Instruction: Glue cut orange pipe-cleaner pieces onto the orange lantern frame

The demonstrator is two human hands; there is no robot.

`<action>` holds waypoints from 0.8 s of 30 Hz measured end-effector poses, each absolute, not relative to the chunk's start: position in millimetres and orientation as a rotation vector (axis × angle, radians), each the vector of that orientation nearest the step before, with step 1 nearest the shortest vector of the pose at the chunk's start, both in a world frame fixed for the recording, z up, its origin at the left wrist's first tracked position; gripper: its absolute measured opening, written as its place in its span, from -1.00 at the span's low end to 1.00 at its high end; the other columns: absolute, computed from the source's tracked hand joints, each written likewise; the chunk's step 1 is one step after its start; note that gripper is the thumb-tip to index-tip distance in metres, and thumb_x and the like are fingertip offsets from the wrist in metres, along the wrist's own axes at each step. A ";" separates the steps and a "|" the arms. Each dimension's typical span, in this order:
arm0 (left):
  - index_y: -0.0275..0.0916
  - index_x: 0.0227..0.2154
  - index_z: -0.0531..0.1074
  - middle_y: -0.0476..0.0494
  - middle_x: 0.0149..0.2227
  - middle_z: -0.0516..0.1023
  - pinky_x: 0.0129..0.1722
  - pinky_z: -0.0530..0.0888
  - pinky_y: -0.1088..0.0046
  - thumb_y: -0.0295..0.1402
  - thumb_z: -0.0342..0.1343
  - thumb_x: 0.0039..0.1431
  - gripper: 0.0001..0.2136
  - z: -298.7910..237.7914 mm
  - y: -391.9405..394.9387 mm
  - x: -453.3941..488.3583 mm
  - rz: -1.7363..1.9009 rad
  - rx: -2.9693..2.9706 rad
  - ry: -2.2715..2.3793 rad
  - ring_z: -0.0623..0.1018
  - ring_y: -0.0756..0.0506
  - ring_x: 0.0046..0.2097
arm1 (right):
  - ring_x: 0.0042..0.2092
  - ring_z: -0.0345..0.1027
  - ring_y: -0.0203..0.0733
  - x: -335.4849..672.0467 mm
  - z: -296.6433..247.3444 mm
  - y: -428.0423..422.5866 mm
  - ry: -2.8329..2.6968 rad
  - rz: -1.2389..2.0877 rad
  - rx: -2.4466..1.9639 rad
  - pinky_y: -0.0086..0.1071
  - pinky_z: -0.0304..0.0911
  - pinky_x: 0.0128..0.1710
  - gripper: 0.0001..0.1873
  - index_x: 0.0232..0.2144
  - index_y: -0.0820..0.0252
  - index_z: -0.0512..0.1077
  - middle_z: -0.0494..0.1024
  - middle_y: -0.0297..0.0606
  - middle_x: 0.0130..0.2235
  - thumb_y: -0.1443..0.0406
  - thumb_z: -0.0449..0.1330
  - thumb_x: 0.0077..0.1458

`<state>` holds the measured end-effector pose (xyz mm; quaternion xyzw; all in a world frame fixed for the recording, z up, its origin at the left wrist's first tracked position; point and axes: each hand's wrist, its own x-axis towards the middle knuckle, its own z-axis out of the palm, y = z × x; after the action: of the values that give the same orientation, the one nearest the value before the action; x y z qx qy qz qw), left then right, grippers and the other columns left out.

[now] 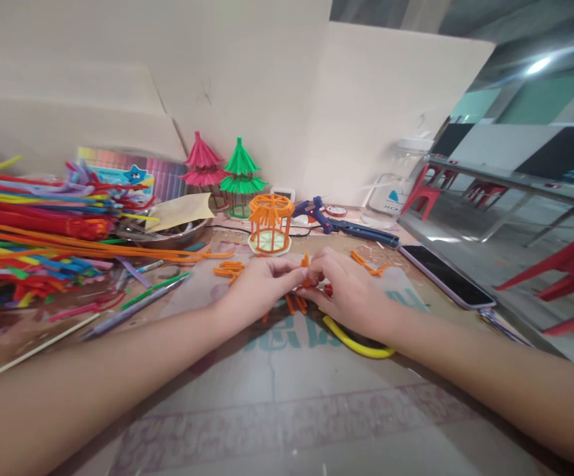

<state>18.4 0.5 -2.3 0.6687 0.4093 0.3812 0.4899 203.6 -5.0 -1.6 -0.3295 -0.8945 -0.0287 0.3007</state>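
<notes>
On the counter [291, 396], the orange frame [267, 213] stands upright on a pale round base. The small orange piece [305, 261] is on the near side of this frame, a little to the right, between the two hands. The grip of the left hand [280, 277] is closed on this piece, and the grip of the right hand [339, 284] is closed on it also. Short orange strips [228, 270] lie to the near left of the frame. The green tower [240, 165] stands behind it.

Glaring lamp [538, 65], hazy blur, stretched edges
</notes>
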 end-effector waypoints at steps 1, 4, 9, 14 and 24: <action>-0.26 -0.38 0.60 -0.06 -0.39 0.62 -0.36 0.40 0.53 -0.16 0.15 0.10 -0.73 -2.5 0.6 18.3 0.928 1.633 0.991 0.52 -0.01 -0.37 | -0.32 0.29 -0.19 203.6 -1.7 -5.3 -2.370 -0.062 -0.882 -0.33 0.21 -0.34 -0.80 -0.34 0.15 0.21 0.40 -0.25 -0.31 0.32 0.22 0.16; -0.25 -0.36 0.60 -0.05 -0.38 0.62 -0.36 0.39 0.53 -0.19 0.14 0.11 -0.75 -3.3 1.2 17.9 0.928 1.649 0.968 0.51 0.00 -0.37 | -0.33 0.27 -0.20 203.9 -2.7 -5.1 -2.353 -0.028 -0.891 -0.34 0.20 -0.35 -0.78 -0.36 0.14 0.19 0.39 -0.27 -0.33 0.32 0.22 0.17; -0.26 -0.37 0.59 -0.05 -0.37 0.61 -0.34 0.38 0.54 -0.21 0.13 0.13 -0.77 -4.4 1.8 17.6 0.922 1.672 0.938 0.51 0.00 -0.35 | -0.35 0.25 -0.21 205.1 -5.6 -2.8 -2.346 -0.020 -0.848 -0.35 0.17 -0.36 -0.79 -0.37 0.13 0.17 0.37 -0.28 -0.34 0.32 0.19 0.19; -0.26 -0.36 0.58 -0.05 -0.36 0.61 -0.33 0.38 0.53 -0.22 0.12 0.15 -0.77 -3.6 0.1 18.0 0.915 1.695 0.930 0.52 0.00 -0.34 | -0.35 0.24 -0.22 205.5 -5.4 -2.7 -2.357 -0.026 -0.822 -0.35 0.16 -0.35 -0.81 -0.38 0.13 0.18 0.37 -0.29 -0.36 0.31 0.16 0.21; -0.27 -0.35 0.59 -0.08 -0.35 0.62 -0.32 0.40 0.51 -0.13 0.14 0.14 -0.71 -2.4 -0.5 16.9 0.916 1.666 0.969 0.52 -0.03 -0.34 | -0.32 0.29 -0.20 207.4 -5.2 -1.7 -2.386 0.001 -0.868 -0.34 0.19 -0.33 -0.78 -0.33 0.14 0.23 0.42 -0.27 -0.31 0.23 0.24 0.16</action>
<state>16.9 -0.5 -2.4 0.6836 0.3978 0.3760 0.4827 207.4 -1.7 -5.2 -0.3265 -0.8974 0.0005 0.2969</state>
